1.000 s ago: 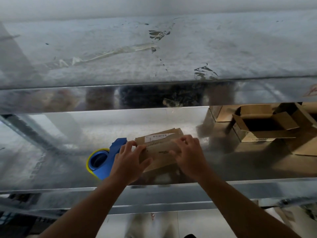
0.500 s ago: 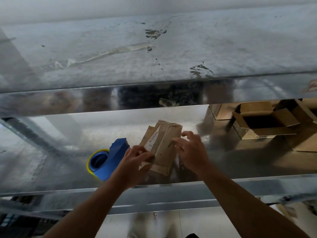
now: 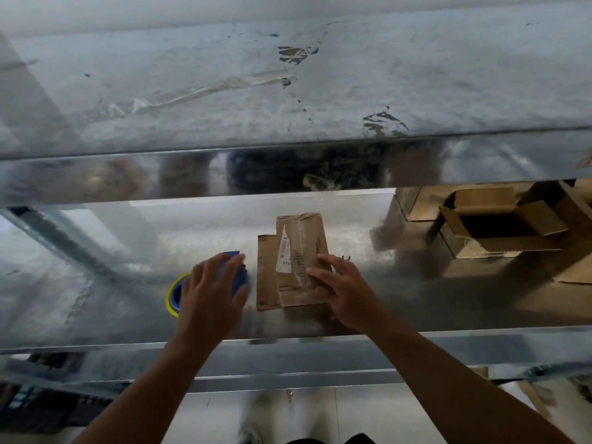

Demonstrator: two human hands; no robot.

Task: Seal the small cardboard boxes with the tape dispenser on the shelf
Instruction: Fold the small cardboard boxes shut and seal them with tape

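Cardboard first: the small cardboard box [image 3: 301,238] is lying on the metal shelf [image 3: 416,299], roughly mid-shelf and near the front edge, long side running front to back. It's looking fairly flat, w/ a lower layer sticking out along its left side. A white barcode label [image 3: 284,251] and a strip of clear tape are running lengthwise down its top face.

R hand [image 3: 346,290] is resting on the box's near right corner, fingers straight and spread, pressing down, not curled round anything.

L hand [image 3: 211,293] is hovering over or touching the blue tape dispenser [image 3: 239,278]; it's too blurred to tell which. Fingers are spread apart and fairly straight, no clamp visible. Dispenser is sitting just left of the box, apart from it, w/ its yellow-rimmed roll [image 3: 173,294] showing past the hand's left side.

Back right on the same shelf, well apart from the hands, an open cardboard box [image 3: 499,248] is standing w/ flaps up, among more cardboard.

Upper shelf [image 3: 416,75] is filling the top of the view, w/ a scrap of clear tape [image 3: 208,91] sticking to it.
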